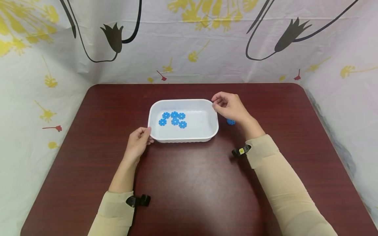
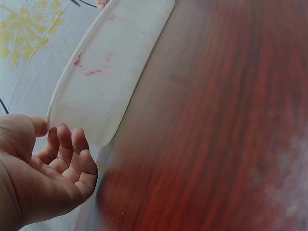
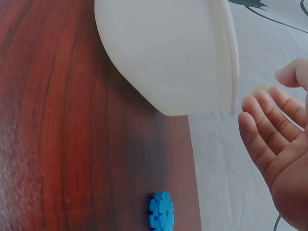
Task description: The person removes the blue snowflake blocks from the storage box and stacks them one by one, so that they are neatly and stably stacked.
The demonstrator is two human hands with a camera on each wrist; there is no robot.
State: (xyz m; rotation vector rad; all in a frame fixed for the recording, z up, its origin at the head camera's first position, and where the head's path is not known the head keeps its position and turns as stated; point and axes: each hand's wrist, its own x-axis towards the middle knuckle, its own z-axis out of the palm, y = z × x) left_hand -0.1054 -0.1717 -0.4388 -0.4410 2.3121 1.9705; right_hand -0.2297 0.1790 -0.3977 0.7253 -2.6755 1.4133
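Observation:
A white rectangular plastic tray [image 1: 203,126] with rounded corners sits on the table, several blue notched plastic discs [image 1: 175,121] lying flat in its left half. My left hand [image 1: 137,143] pinches the tray's left end, thumb at the rim and fingers curled beneath it, as the left wrist view shows. Beside the far right corner is my right hand [image 1: 231,106], its fingers loosely bent with nothing between them. A small gap separates its fingertips from the tray rim [image 3: 234,72] in the right wrist view. More blue notched discs [image 3: 161,211] lie on the table, partly behind this hand in the head view.
The dark red-brown wooden table [image 1: 189,183] has rounded far corners. A white cloth [image 1: 189,65] with yellow, red and dark plant prints hangs behind it and along both sides. Black straps with small devices [image 1: 242,150] circle both sleeves.

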